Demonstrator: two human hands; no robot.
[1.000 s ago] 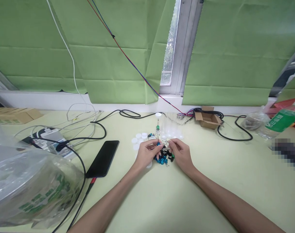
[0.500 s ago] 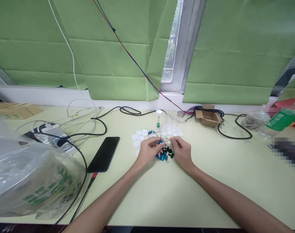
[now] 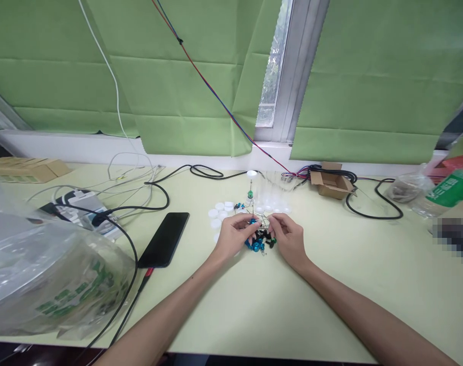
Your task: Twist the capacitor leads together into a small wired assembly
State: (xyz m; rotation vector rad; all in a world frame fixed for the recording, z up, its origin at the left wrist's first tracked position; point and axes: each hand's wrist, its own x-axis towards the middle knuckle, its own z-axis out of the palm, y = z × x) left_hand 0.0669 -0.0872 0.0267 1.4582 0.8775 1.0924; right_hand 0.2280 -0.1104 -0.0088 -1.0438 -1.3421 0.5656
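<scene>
Hands point(image 3: 234, 236) pinching thin metal pieces point(image 3: 263, 220), barely shifted, more table edge point(image 3: 231, 352) showing than earlier

hands point(image 3: 235, 236): 2 | phone point(image 3: 164, 239): 1 | open carton point(image 3: 332, 191): 1 | green-labelled bottle point(image 3: 450, 189): 1 | blue pieces point(image 3: 256, 247): several, overlapping

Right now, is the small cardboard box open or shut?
The box is open: its flaps are spread and its inside shows.

Cannot trace the metal wires point(image 3: 262, 220) fully, too fine and partly covered by the left hand point(image 3: 234, 235) and right hand point(image 3: 289, 236), nor count the tiny black pieces point(image 3: 271, 244) beneath. See only part of the plastic bag point(image 3: 59, 279), cut off left, and green-labelled bottle point(image 3: 450, 189), cut off right.
</scene>
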